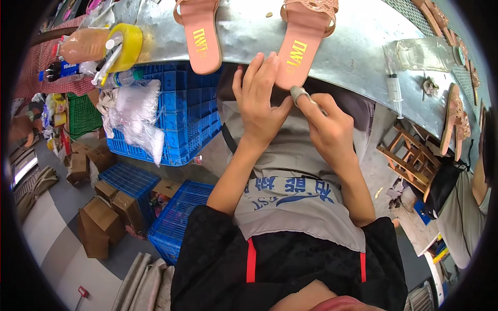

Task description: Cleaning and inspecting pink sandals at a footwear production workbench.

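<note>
Evidently the heel edge is being worked: the right hand (pixel 329 123) pinches a small pale thing (pixel 298 94), cloth or tool I can't tell, at the pink sandal (pixel 297 31) just ahead, while the left hand (pixel 259 98) lies open-fingered alongside. More work there would call for a steadied heel. Gold lettering (pixel 296 54) marks the insole; blue lettering crosses the apron (pixel 306 217) bodyward of the grip.

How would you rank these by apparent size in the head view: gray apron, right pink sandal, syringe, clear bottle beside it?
1. Gray apron
2. Right pink sandal
3. Clear bottle
4. Syringe
</note>
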{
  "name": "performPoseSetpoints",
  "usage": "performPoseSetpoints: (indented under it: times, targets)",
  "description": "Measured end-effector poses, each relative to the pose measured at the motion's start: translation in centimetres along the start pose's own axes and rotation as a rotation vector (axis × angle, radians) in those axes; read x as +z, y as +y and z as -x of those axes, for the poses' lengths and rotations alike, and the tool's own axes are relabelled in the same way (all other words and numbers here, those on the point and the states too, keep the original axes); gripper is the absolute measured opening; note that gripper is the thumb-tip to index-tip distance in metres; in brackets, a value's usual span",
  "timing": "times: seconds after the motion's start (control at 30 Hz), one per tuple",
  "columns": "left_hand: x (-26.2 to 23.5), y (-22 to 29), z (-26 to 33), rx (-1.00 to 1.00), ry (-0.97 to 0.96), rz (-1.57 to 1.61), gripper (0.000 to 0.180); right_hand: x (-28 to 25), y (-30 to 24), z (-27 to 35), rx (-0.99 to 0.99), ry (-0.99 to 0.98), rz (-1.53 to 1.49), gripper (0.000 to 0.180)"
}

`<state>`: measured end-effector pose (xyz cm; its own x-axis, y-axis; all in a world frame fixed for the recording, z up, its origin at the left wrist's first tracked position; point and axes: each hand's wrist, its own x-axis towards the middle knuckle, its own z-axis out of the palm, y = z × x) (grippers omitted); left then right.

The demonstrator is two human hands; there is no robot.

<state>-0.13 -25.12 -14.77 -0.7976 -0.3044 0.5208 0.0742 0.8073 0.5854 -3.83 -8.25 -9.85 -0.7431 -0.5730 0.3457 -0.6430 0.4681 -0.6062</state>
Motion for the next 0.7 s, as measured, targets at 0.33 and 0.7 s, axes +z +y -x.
performPoseSetpoints:
  times: [0.33, 0.7]
  targets:
    - [-0.1, -0.5, 0.0, 0.024, -0.004, -0.044, 0.069, 0.5, 0.0, -0.2, -0.057, 0.025, 0.076, 0.044]
    - [0.3, -0.5, 0.1, 0.067, 0.068, -0.059, 0.066, 0.1, 0.3, 0.9, -0.097, -0.03, 0.083, 0.042]
